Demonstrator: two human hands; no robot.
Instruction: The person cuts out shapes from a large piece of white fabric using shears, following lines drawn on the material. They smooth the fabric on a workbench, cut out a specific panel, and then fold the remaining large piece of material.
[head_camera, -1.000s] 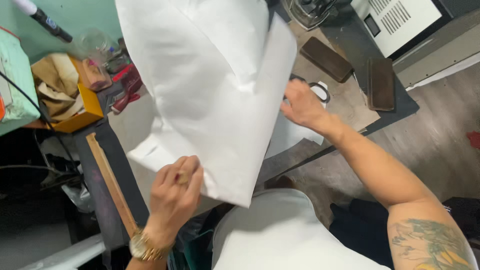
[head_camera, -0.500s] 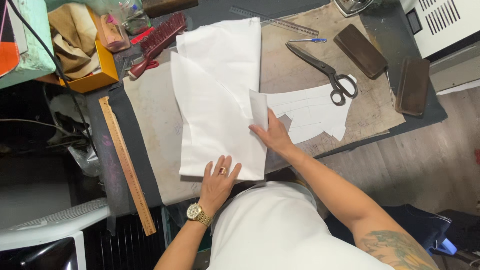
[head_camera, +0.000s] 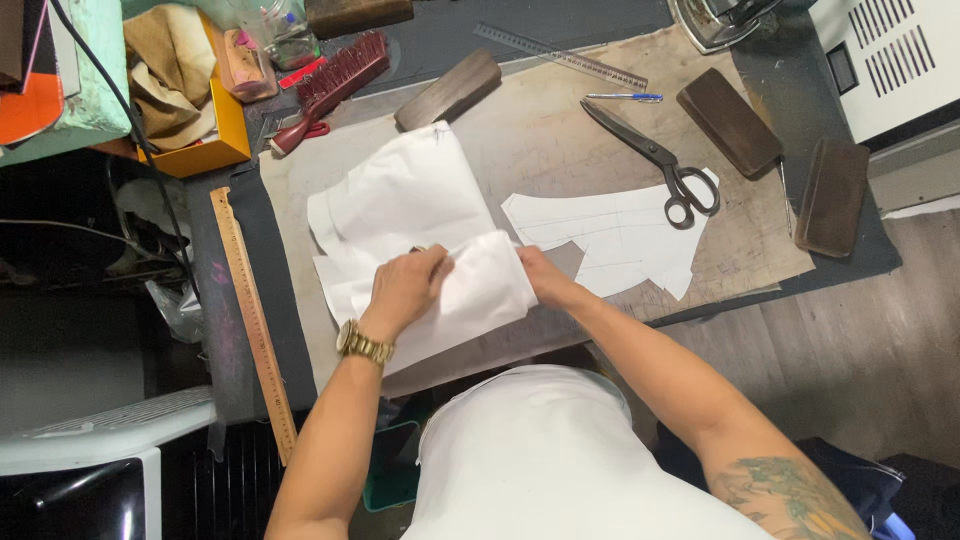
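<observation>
Two hands work one piece: my left hand (head_camera: 405, 285) and right hand (head_camera: 540, 278) each pinch an edge of the white fabric (head_camera: 420, 235), folding its near part over while the rest lies flat on the counter (head_camera: 520, 140); scissors (head_camera: 655, 160) wait aside, out of the fold's way.

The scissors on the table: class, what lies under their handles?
The scissors rest with their handles on the white paper pattern piece, blades over the brown work mat. Whatever the paper itself covers cannot be seen.
</observation>
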